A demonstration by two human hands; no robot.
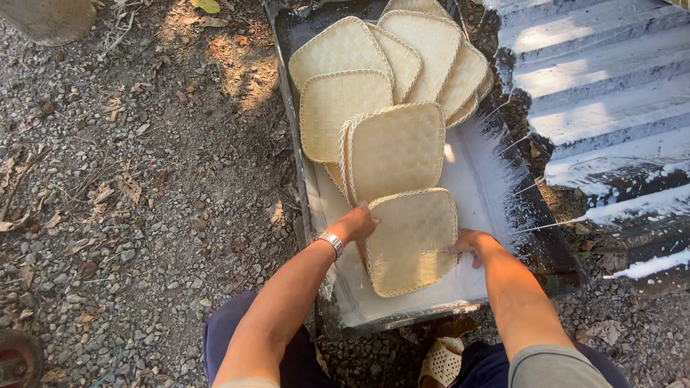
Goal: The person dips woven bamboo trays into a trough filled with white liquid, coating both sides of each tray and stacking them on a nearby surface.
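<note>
A pale woven bamboo tray (411, 241), square with rounded corners, stands tilted in white liquid at the near end of a long dark metal trough (290, 108). My left hand (357, 222), with a metal watch on its wrist, grips the tray's left edge. My right hand (468, 244) holds its right edge. Several more woven trays (394, 147) lie overlapping in the trough beyond it.
Grey gravel and dry leaves (129, 187) cover the ground on the left. Corrugated metal sheeting (604, 93), streaked with white liquid, lies to the right of the trough. My knees in dark trousers and a woven sandal (442, 359) are at the bottom.
</note>
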